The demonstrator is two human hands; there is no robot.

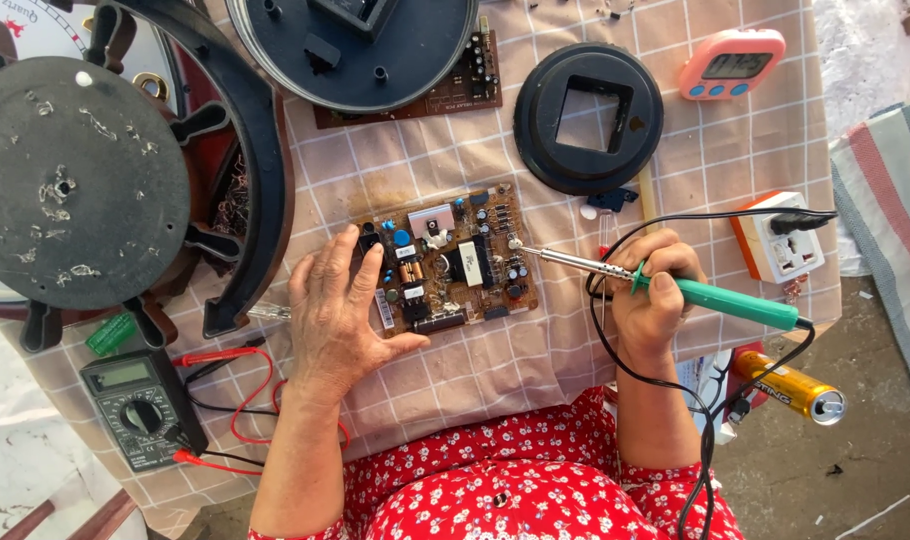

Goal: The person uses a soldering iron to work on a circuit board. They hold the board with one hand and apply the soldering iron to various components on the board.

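Head view, looking straight down on a checked cloth crowded with parts. A brown circuit board lies in the middle of it. The left hand rests flat on the board's left edge, fingers spread and pressing, gripping nothing. The right hand is curled tight round a green-handled soldering iron, whose metal tip reaches the board's right edge.

Its black cord loops round the right wrist and runs up to a white and orange socket block at the cloth's right edge. Above the board sits a round black ring with a square hole, and beyond it a pink timer. A big dark disc fills the left side. Below that lies a dark multimeter with red leads. A yellow can, printed in dark letters, lies on its side under the right hand.
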